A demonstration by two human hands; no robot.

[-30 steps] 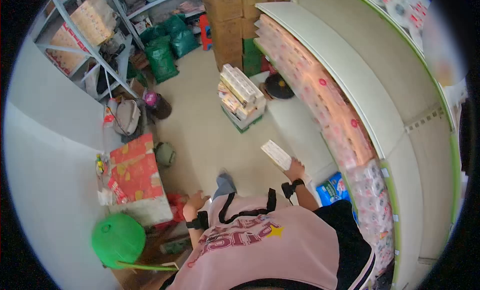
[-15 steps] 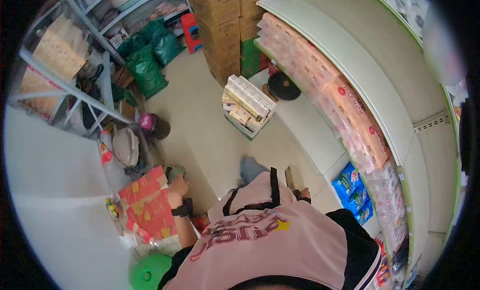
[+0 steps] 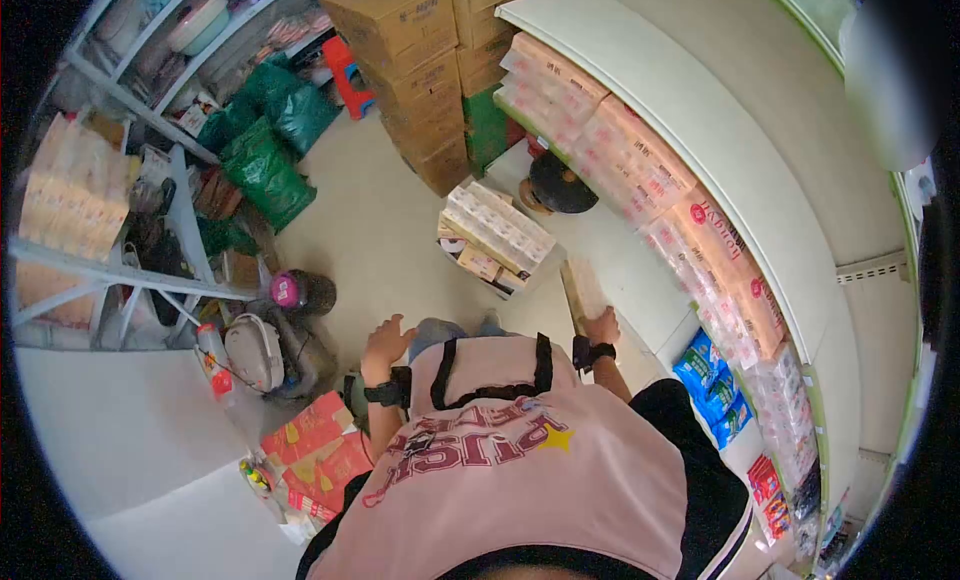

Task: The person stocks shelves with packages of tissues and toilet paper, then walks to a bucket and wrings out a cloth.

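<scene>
My right hand (image 3: 603, 327) is closed on the near end of a long beige pack (image 3: 585, 288), low over the floor by the bottom shelf. The pack is blurred, so its kind cannot be made out. Above my knees, my left hand (image 3: 385, 345) is empty with its fingers apart. Ahead of the pack stands an open carton (image 3: 464, 265) filled with small boxes, and a wrapped bundle of tissue packs (image 3: 497, 228) lies across its top.
Peach tissue packs (image 3: 690, 215) line the right shelf; blue bags (image 3: 714, 388) sit below. Stacked cardboard boxes (image 3: 400, 80) stand at the back, beside green bags (image 3: 262, 172). A red flattened carton (image 3: 318, 445), a rice cooker (image 3: 254, 352) and a pink-lidded container (image 3: 303, 293) are at left.
My right hand has moved forward with the beige pack. My left hand has left the area by the red carton and come right, towards my knees. The view has shifted slightly.
</scene>
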